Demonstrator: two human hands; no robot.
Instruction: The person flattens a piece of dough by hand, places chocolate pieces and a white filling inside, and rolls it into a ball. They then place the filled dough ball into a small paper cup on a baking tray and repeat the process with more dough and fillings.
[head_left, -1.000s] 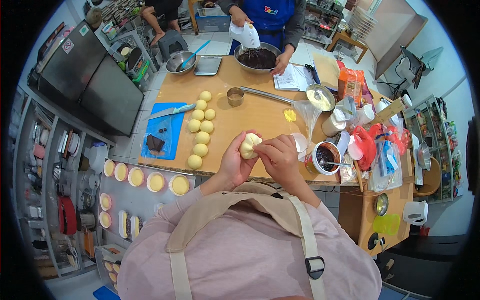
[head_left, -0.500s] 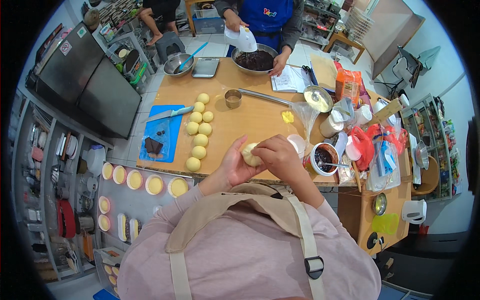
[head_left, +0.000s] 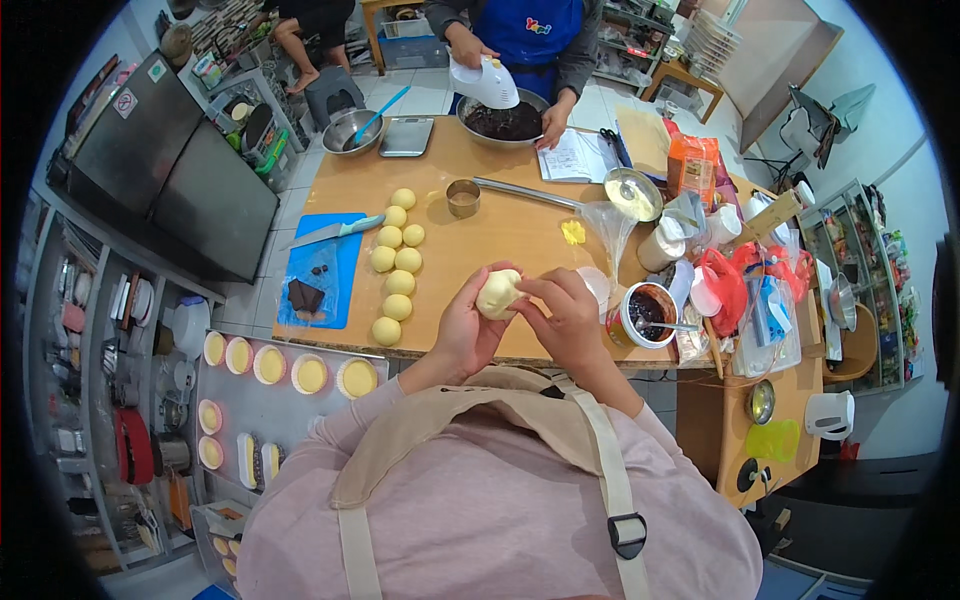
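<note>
Above the near edge of the wooden table, my left hand cradles a pale yellow dough ball between thumb and fingers. From the other side, my right hand pinches the ball's right edge with thumb and fingertips. The dough looks creased and uneven on top. To the left of my hands, smooth dough balls stand in a rough double line. At right, near my right hand, sits a tub of dark filling with a spoon in it.
A blue cutting board with a knife and dark chocolate lies at left. Across the table, a co-worker holds a white hand mixer in a bowl of dark batter. Filled paper cups stand on a tray lower left.
The dough ball has come up and turned, so more of its creased side shows. My right fingers, previously over its top, now pinch its right edge. The mixer has shifted slightly.
</note>
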